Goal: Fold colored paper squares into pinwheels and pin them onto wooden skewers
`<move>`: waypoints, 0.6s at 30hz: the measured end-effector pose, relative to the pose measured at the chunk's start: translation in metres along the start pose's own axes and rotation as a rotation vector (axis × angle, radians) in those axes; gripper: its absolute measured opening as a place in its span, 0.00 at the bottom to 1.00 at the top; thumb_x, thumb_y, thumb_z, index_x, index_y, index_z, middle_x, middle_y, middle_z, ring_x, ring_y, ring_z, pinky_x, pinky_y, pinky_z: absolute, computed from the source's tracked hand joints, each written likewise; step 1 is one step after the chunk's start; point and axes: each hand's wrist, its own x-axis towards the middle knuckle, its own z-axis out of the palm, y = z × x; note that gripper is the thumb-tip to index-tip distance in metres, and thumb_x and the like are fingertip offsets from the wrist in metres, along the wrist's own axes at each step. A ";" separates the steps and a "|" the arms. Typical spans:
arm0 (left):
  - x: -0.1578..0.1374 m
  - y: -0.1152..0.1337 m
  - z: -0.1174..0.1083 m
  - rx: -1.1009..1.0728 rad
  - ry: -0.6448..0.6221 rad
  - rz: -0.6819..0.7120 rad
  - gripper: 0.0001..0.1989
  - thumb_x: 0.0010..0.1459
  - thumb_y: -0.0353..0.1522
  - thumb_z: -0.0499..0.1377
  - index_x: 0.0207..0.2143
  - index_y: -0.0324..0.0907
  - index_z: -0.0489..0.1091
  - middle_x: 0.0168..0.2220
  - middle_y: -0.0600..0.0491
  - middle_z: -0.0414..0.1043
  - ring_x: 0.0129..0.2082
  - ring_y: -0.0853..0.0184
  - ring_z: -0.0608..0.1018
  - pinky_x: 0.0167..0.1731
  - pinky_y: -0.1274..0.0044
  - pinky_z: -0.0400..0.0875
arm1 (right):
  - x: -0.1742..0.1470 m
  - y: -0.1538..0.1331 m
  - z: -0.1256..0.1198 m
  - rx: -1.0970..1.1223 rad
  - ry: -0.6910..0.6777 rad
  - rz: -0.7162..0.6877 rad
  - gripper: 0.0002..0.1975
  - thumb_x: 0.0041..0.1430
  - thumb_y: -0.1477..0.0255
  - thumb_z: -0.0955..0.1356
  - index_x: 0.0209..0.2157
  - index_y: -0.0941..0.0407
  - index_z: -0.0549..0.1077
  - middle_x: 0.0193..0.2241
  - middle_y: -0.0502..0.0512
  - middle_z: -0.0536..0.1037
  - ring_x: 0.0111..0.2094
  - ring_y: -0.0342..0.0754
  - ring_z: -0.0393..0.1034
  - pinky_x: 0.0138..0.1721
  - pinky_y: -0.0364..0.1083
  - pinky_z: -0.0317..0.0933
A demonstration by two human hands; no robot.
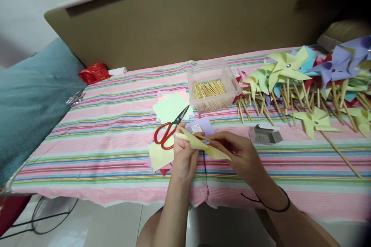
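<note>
A pale yellow paper pinwheel (pixel 214 152) with curled blades is pinched in my left hand (pixel 185 156). Behind the paper, a thin wooden stick (pixel 202 136) runs toward the pinwheel's back, and the closed fingers of my right hand (pixel 239 148) grip it. One blade tip reaches my right hand. Just left of my hands lie red-handled scissors (pixel 165 133), partly over a stack of coloured paper squares (pixel 171 107). Under and behind my hands are a purple paper square (pixel 207 124) and a yellow square (pixel 160 156). The pinwheel's centre is hidden.
A clear plastic box (pixel 233 94) of short wooden sticks (pixel 210 89) stands behind my hands. A pile of finished pinwheels (pixel 286 67) fills the right side, with a single yellow pinwheel (pixel 315 122) before it. Nearby are a small grey box (pixel 265 135) and, far left, a red plastic bag (pixel 95 73).
</note>
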 end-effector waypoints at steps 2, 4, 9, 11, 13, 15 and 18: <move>-0.001 0.001 -0.001 0.031 0.007 0.012 0.32 0.38 0.30 0.73 0.46 0.49 0.65 0.27 0.60 0.73 0.32 0.71 0.78 0.44 0.77 0.69 | 0.000 -0.003 0.001 -0.022 0.001 -0.030 0.05 0.58 0.71 0.68 0.33 0.56 0.76 0.27 0.51 0.77 0.27 0.43 0.70 0.27 0.40 0.62; -0.001 0.002 0.001 0.048 0.009 0.030 0.32 0.35 0.30 0.73 0.44 0.48 0.66 0.25 0.62 0.71 0.31 0.72 0.78 0.45 0.77 0.68 | 0.000 -0.006 0.002 -0.041 0.012 -0.069 0.05 0.58 0.72 0.68 0.33 0.57 0.77 0.27 0.51 0.78 0.27 0.42 0.71 0.27 0.40 0.63; -0.003 0.007 0.007 0.029 -0.009 0.020 0.32 0.35 0.32 0.74 0.43 0.49 0.65 0.20 0.64 0.67 0.27 0.73 0.77 0.40 0.79 0.69 | -0.004 -0.012 0.003 -0.128 0.050 -0.225 0.04 0.58 0.77 0.68 0.34 0.57 0.76 0.28 0.51 0.79 0.28 0.40 0.71 0.28 0.38 0.63; -0.003 0.008 0.008 0.027 -0.018 0.017 0.33 0.34 0.32 0.74 0.44 0.50 0.65 0.20 0.65 0.66 0.26 0.74 0.76 0.38 0.80 0.69 | -0.006 -0.014 0.002 -0.177 0.066 -0.278 0.05 0.57 0.79 0.68 0.34 0.57 0.76 0.28 0.50 0.78 0.27 0.40 0.70 0.28 0.38 0.63; -0.004 0.009 0.008 0.029 -0.030 0.020 0.32 0.35 0.34 0.73 0.44 0.50 0.65 0.20 0.65 0.66 0.26 0.74 0.76 0.37 0.80 0.69 | -0.007 -0.014 0.001 -0.207 0.071 -0.303 0.05 0.57 0.80 0.68 0.35 0.57 0.76 0.28 0.50 0.78 0.27 0.39 0.69 0.28 0.38 0.62; -0.004 0.009 0.009 0.039 -0.036 0.024 0.30 0.37 0.35 0.73 0.43 0.49 0.65 0.21 0.64 0.66 0.26 0.74 0.75 0.37 0.80 0.68 | -0.008 -0.015 0.001 -0.219 0.076 -0.315 0.06 0.57 0.80 0.68 0.35 0.57 0.76 0.28 0.50 0.78 0.26 0.39 0.69 0.27 0.38 0.62; -0.004 0.008 0.011 0.057 -0.023 0.035 0.28 0.39 0.35 0.72 0.43 0.49 0.65 0.20 0.65 0.64 0.25 0.75 0.74 0.38 0.79 0.68 | -0.008 -0.015 0.000 -0.227 0.097 -0.330 0.06 0.57 0.80 0.68 0.35 0.56 0.76 0.27 0.49 0.78 0.26 0.40 0.68 0.26 0.39 0.61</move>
